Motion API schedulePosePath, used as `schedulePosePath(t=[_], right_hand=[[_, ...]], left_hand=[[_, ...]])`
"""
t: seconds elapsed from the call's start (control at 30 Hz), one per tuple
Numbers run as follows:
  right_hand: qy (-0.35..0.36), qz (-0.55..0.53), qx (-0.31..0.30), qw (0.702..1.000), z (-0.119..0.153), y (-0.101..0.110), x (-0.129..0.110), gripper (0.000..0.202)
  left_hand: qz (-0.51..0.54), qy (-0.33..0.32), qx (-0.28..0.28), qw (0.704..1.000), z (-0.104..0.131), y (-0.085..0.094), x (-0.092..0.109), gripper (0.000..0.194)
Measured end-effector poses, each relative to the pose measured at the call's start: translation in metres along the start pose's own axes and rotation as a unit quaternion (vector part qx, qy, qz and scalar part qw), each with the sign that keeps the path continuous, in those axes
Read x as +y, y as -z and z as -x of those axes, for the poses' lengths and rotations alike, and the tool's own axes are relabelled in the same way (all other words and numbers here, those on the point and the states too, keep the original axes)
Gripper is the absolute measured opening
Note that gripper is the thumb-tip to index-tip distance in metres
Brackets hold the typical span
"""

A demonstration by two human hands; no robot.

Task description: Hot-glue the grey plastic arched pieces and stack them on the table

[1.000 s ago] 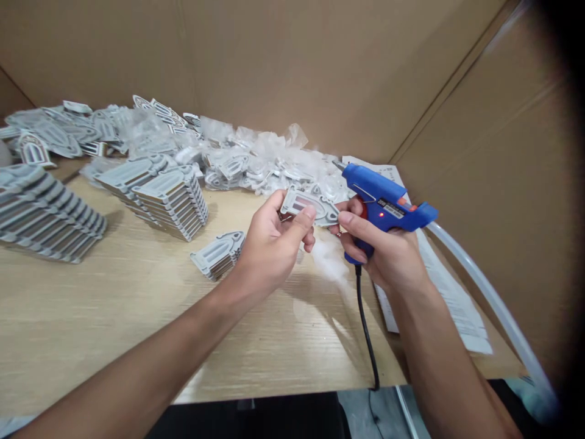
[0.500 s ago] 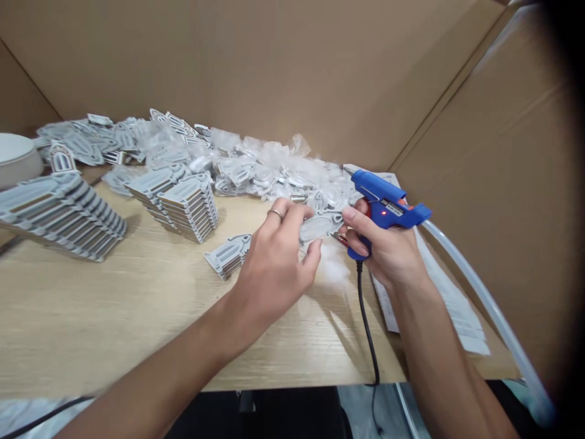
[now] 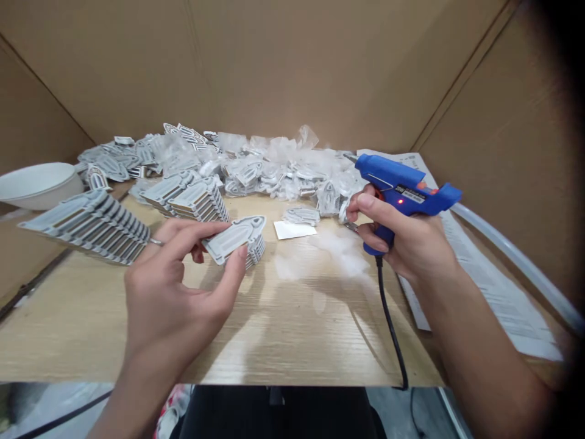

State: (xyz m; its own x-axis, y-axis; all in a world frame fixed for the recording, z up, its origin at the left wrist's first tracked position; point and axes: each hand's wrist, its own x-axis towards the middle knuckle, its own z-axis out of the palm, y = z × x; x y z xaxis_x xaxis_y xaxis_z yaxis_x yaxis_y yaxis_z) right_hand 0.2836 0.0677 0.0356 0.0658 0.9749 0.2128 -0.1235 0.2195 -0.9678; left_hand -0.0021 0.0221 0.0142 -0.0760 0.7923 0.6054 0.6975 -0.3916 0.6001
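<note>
My left hand (image 3: 176, 283) pinches a flat grey arch-shaped piece (image 3: 234, 239) between thumb and fingers. It holds the piece over a short stack of like pieces (image 3: 257, 251); whether the two touch I cannot tell. My right hand (image 3: 404, 241) is wrapped round the handle of a blue hot glue gun (image 3: 388, 174), whose red light is lit and whose nozzle points up and to the left. A clear glue stick (image 3: 512, 253) runs from its back, and a black cord (image 3: 387, 317) hangs down from the handle.
Taller stacks of grey pieces (image 3: 98, 228) (image 3: 201, 201) stand at left. A heap of plastic-wrapped pieces (image 3: 274, 161) lines the cardboard wall (image 3: 297, 67). A white card (image 3: 295, 230) lies mid-table. Printed papers (image 3: 484, 305) lie at right, a white bowl (image 3: 41, 186) far left.
My left hand has moved left, away from my right hand, with a grey piece now held over the short stack. The glue gun stays in my right hand. The white card has come into view.
</note>
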Motion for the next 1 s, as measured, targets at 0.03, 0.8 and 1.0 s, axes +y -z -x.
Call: schedulePosePath(t=[0.03, 0.8, 1.0], right_hand=[[0.000, 0.000, -0.002, 1.000, 0.000, 0.000, 0.001, 0.038], [0.012, 0.019, 0.007, 1.000, 0.000, 0.000, 0.000, 0.028], [0.011, 0.020, 0.006, 1.000, 0.001, -0.001, -0.002, 0.028]], left_hand=[[-0.005, 0.004, 0.000, 1.000, 0.002, -0.001, -0.004, 0.027], [-0.028, 0.025, -0.029, 0.999, 0.004, -0.022, -0.020, 0.020], [-0.028, 0.041, -0.038, 0.998, 0.006, -0.020, -0.020, 0.021]])
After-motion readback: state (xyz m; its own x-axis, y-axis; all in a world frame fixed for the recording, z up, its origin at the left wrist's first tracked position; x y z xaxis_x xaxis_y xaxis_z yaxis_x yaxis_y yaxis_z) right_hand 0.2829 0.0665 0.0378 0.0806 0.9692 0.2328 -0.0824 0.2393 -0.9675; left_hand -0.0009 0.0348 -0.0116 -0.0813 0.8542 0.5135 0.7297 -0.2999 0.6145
